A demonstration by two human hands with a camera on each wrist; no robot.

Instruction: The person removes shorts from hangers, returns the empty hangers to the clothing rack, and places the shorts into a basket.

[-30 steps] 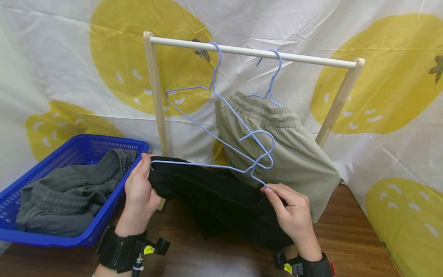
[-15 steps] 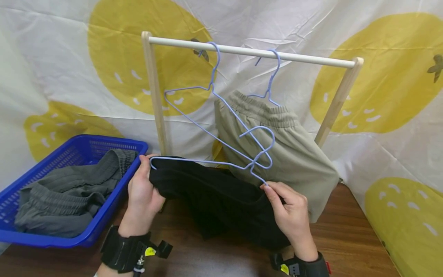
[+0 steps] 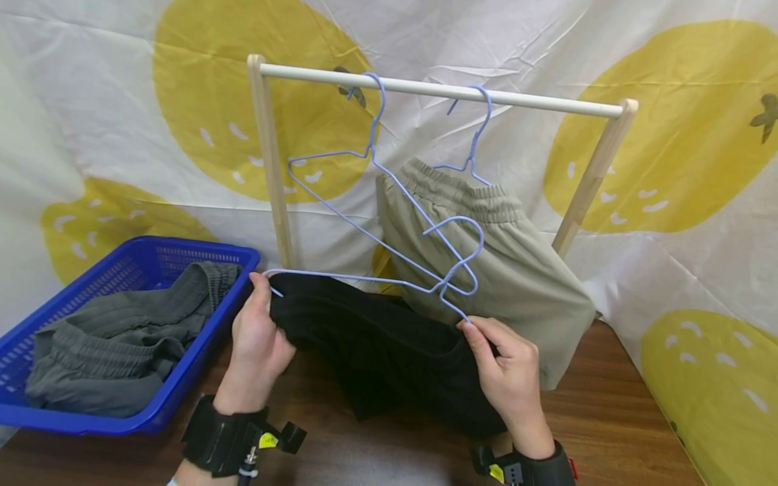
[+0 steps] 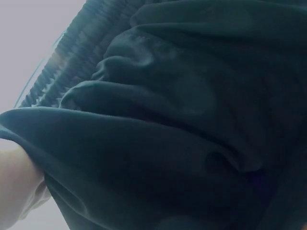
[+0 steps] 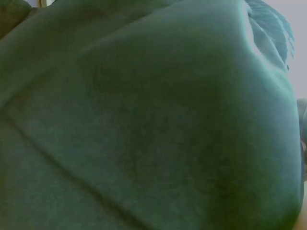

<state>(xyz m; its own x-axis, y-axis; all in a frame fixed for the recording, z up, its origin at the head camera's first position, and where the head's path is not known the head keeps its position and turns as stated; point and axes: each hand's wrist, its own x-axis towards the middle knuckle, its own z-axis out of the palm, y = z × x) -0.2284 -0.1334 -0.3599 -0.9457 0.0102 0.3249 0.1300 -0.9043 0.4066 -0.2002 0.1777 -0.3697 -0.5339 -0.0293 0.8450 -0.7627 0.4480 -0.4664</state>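
Observation:
Both hands hold a pair of black shorts (image 3: 377, 337) with a light-blue wire hanger (image 3: 365, 277) at its waist. My left hand (image 3: 258, 341) grips the shorts at the left end, thumb up beside the bent corner of the hanger. At the other side my right hand (image 3: 510, 368) pinches the waistband and the hanger's right arm between thumb and fingers. The hanger's hook stands up free, in front of the rack. A gathered elastic waistband (image 4: 72, 67) shows in the left wrist view. Dark cloth fills most of the right wrist view, hiding that hand's fingertips.
Behind stands a rack with a white rail (image 3: 425, 88). A bare blue hanger (image 3: 331, 154) hangs from it, beside beige shorts (image 3: 480, 263) on another hanger. At left, a blue basket (image 3: 152, 418) contains grey garments (image 3: 121, 337). The brown tabletop (image 3: 614, 418) lies below.
My left hand has shifted slightly right, and the held hanger's left end has risen a little. The right hand keeps its pinch, moving only slightly.

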